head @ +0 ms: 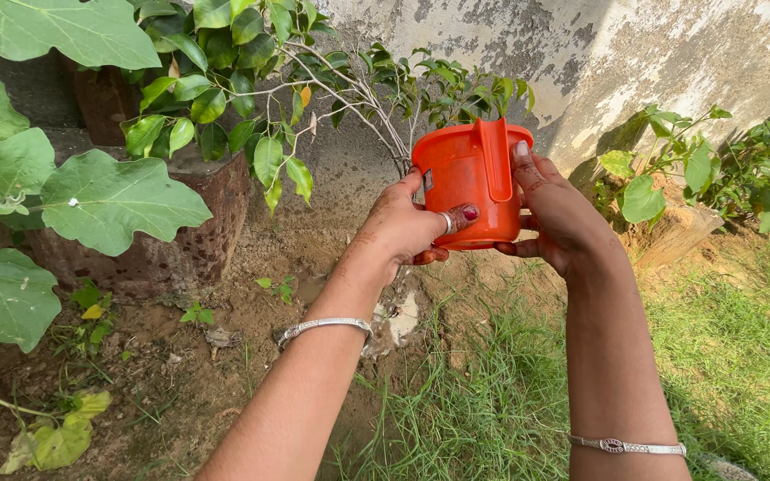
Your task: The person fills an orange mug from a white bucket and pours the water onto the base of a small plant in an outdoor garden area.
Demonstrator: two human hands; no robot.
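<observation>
An orange plastic mug (465,178) with a handle is held up in front of me, tipped away towards a thin-stemmed leafy shrub (349,89). My left hand (407,227) grips its left side, a ring on one finger. My right hand (559,214) cups the right side, thumb resting beside the handle. Silver bangles circle both wrists. The mug's inside is hidden.
Bare damp soil (225,330) lies below the shrub, with a pale wet patch (394,325) under my hands. Large green leaves (109,196) crowd the left. A weathered wall (634,53) rises behind. Grass (733,356) covers the right, with a small plant (652,178) beside the wall.
</observation>
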